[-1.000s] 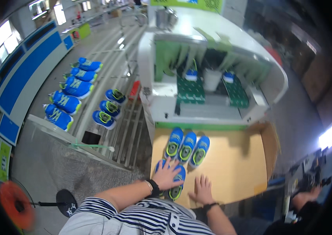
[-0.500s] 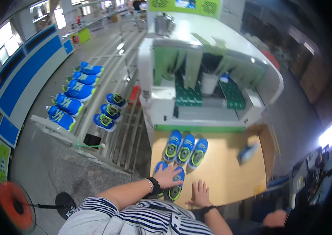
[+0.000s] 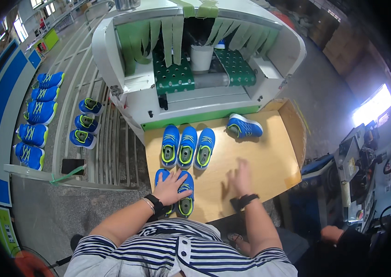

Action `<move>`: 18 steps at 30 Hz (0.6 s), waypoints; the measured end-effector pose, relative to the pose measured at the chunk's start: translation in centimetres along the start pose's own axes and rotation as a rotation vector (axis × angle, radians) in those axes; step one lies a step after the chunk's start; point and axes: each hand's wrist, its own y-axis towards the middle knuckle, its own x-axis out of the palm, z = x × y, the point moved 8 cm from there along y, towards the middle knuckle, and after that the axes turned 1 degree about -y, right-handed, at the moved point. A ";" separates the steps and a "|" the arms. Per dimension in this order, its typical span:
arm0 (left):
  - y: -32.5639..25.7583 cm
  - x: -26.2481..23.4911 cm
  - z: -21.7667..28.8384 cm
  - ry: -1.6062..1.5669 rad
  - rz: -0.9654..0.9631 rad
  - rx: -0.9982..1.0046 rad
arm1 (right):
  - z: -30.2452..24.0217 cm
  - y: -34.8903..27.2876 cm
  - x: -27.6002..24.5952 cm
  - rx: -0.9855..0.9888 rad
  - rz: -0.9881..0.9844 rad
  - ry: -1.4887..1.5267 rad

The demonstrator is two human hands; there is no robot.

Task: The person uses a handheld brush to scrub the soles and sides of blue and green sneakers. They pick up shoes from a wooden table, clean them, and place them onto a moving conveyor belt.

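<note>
My left hand (image 3: 169, 188) rests with spread fingers on two blue sneakers with lime-green trim, one sneaker (image 3: 186, 197) showing to its right and the other mostly hidden beneath it. Just beyond, three matching sneakers (image 3: 186, 147) stand side by side, toes pointing away. Above the bare wood of the table (image 3: 269, 164), my right hand (image 3: 240, 177) reaches forward, empty, fingers extended and slightly smeared by motion. A single blue sneaker (image 3: 245, 127) lies tilted on its side near the table's far edge, apart from that hand.
A white machine (image 3: 195, 105) with green strip curtains and green perforated belts stands behind the table. To the left, a metal rack (image 3: 103, 157) carries several more blue sneakers (image 3: 40, 112). Another person's hand (image 3: 331, 234) shows at lower right, near dark equipment (image 3: 306, 184).
The lone sneaker, blurred in motion before, now lies at rest by the far edge. My right hand has reached forward off the near edge; my left stays on the sneakers. The view has shifted.
</note>
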 end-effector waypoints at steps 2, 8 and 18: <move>0.0 -0.1 0.0 0.008 0.003 0.000 | 2.8 4.7 -3.6 0.109 0.134 -0.033; 0.0 -0.3 0.3 0.034 0.055 0.045 | 16.3 15.1 -5.2 0.439 0.258 -0.067; 0.3 -0.8 -1.4 -0.299 -0.078 -0.001 | 5.2 11.3 -4.9 0.084 0.451 0.462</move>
